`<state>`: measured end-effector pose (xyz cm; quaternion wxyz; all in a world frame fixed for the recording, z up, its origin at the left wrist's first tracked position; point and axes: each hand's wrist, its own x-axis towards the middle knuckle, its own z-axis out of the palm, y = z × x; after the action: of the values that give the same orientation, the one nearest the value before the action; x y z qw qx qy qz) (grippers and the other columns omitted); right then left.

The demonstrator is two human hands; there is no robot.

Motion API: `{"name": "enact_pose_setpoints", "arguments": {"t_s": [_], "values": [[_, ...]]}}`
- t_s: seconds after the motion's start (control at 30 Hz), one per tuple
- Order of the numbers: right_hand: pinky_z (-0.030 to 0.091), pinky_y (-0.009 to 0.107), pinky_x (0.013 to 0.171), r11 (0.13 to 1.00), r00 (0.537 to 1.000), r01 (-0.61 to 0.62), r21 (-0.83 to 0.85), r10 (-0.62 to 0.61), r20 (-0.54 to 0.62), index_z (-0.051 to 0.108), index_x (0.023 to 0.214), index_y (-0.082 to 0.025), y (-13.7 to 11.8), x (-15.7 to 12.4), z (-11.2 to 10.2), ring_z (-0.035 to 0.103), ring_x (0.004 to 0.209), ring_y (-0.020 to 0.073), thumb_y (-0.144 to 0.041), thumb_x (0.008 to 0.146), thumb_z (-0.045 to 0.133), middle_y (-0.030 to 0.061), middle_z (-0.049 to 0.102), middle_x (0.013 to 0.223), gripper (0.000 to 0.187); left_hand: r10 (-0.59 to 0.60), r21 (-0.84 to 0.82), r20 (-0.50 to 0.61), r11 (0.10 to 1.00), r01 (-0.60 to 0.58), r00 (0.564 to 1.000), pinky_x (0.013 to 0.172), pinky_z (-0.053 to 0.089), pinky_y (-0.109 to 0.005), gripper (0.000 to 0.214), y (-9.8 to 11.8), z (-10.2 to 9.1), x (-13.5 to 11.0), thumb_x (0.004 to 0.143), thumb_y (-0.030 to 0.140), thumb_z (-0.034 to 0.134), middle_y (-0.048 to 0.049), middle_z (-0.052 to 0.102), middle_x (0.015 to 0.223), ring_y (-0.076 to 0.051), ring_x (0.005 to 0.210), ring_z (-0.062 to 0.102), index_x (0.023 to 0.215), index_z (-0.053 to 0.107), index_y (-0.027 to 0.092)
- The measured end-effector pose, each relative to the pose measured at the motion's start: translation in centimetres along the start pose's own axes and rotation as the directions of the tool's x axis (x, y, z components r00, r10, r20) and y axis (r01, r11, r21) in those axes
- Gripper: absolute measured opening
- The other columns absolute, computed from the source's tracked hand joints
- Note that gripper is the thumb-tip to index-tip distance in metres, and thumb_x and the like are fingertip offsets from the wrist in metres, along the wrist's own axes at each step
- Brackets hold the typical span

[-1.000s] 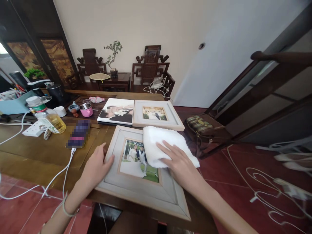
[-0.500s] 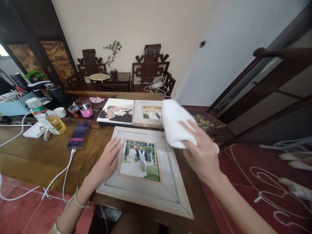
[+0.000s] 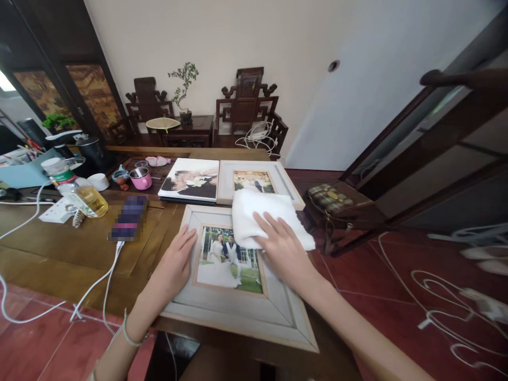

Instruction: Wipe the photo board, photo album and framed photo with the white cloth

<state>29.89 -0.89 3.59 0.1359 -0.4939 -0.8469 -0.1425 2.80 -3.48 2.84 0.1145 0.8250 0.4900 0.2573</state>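
A pale wooden picture frame (image 3: 238, 309) lies face up on the brown table, holding a photo (image 3: 228, 259) of a couple outdoors. My left hand (image 3: 174, 264) grips the frame's left border, fingers over its edge and thumb hidden. Under my right hand (image 3: 281, 248) is a folded white cloth (image 3: 248, 211), held against the frame's upper right part with the fingers spread over it. The cloth hides that corner and overlaps the near side of a second picture frame (image 3: 291, 182) behind it. A photo album (image 3: 188, 180) lies left of that second frame.
At the left are a phone (image 3: 129, 218) on a white cable, a bottle of yellow liquid (image 3: 89, 198), a power strip (image 3: 55, 210) and a pink cup (image 3: 142, 180). A plaid bag (image 3: 329, 197) rests beyond the table's right side. Cables lie on the red floor.
My right hand has brought the white cloth down and left onto the frame's upper right part, uncovering the second frame's right side. My left hand stays on the left border.
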Motion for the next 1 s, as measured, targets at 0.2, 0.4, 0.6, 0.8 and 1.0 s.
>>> {"name": "enact_pose_setpoints", "arguments": {"t_s": [0.2,0.4,0.6,0.8,1.0], "values": [[0.031,0.053,0.105,1.000,1.000,0.005,0.017,-0.005,0.014,0.071,0.093,-0.015,-0.2,0.4,0.0,0.037,0.130,0.0359,-0.001,0.067,0.056,0.0146,0.048,0.138,0.033,-0.002,-0.059,0.097,0.998,0.007,0.995,0.114,0.024,-0.050,0.061,0.9,-0.7,-1.5,0.086,0.003,0.032,-0.0079,0.031,0.150,-0.025,0.142,0.017,0.144,0.030,0.024],[0.034,0.053,0.103,0.995,0.997,0.075,0.071,-0.076,0.011,0.071,0.083,-0.016,-1.1,-1.9,-1.6,0.043,0.125,0.0368,-0.005,0.063,0.056,0.0142,0.056,0.130,0.027,-0.013,-0.078,0.047,0.997,0.017,0.999,0.115,0.022,-0.047,0.060,-0.1,-0.1,-1.1,0.083,-0.001,0.028,-0.0124,0.034,0.148,-0.022,0.141,0.021,0.141,0.036,0.015],[0.046,0.038,0.093,0.930,0.987,0.155,0.333,-0.162,-0.004,0.068,0.073,-0.026,-4.4,-7.0,-6.8,0.057,0.110,0.0245,-0.007,0.054,0.049,0.0020,0.066,0.117,0.032,-0.015,-0.070,0.033,0.997,0.017,0.999,0.115,0.022,-0.047,0.060,-0.3,0.4,-0.8,0.083,-0.001,0.030,-0.0128,0.035,0.147,-0.022,0.141,0.022,0.140,0.036,0.014],[0.039,0.046,0.100,0.933,0.996,0.083,0.351,-0.093,0.013,0.070,0.086,-0.026,-4.6,-6.8,-5.3,0.050,0.119,0.0286,-0.010,0.059,0.053,0.0054,0.060,0.127,0.036,0.072,-0.084,0.048,0.994,-0.068,0.996,0.113,0.026,-0.049,0.061,-1.2,0.8,0.1,0.082,-0.002,0.031,-0.0130,0.036,0.147,-0.023,0.141,0.022,0.140,0.037,0.016],[0.027,0.054,0.108,0.998,1.000,-0.022,0.066,0.023,-0.010,0.067,0.105,-0.013,-0.5,-1.2,-1.1,0.036,0.130,0.0364,-0.005,0.064,0.057,0.0172,0.048,0.137,0.043,0.093,-0.081,0.021,0.993,-0.091,0.995,0.113,0.028,-0.049,0.062,-1.4,1.2,0.8,0.081,-0.004,0.031,-0.0129,0.037,0.146,-0.023,0.140,0.023,0.139,0.037,0.017]]}}
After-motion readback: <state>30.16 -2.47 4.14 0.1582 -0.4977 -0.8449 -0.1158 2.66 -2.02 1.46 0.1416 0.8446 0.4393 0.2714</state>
